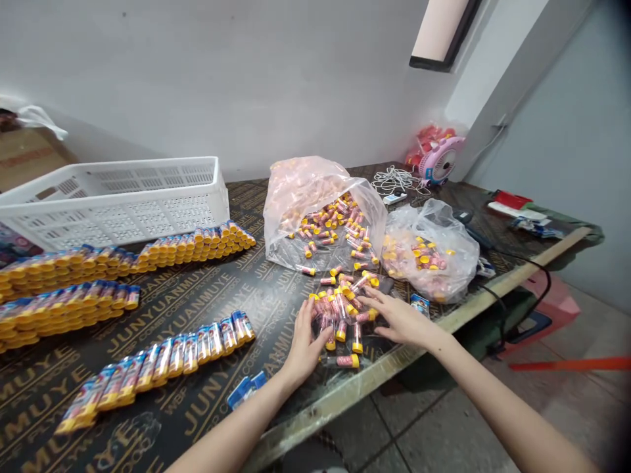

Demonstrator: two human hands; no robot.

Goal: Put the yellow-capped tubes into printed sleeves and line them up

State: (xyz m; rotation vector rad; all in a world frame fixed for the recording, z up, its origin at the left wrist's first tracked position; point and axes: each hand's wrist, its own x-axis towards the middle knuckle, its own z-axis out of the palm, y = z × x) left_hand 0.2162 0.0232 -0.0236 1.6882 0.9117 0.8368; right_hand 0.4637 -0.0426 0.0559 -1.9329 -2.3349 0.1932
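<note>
A loose pile of small clear tubes with yellow caps and pink contents (340, 305) lies near the table's front edge. My left hand (304, 341) rests at the pile's left side, fingers apart. Across from it, my right hand (399, 318) is spread over the pile's right side, its fingertips touching tubes. Neither hand is closed around a tube. Behind the pile, a large clear plastic bag (296, 190) lies with its mouth toward me, more tubes spilling from it. A smaller plastic bag (453, 249) holding similar tubes sits beyond my right hand.
Stacked rows of blue-labelled, yellow-capped tubes (167, 361) line the left of the dark printed table (207, 295). A white perforated basket (162, 207) stands behind them. White cable (399, 179) and a pink fan (441, 161) sit at the back right. Blue labels (246, 389) lie near my left forearm.
</note>
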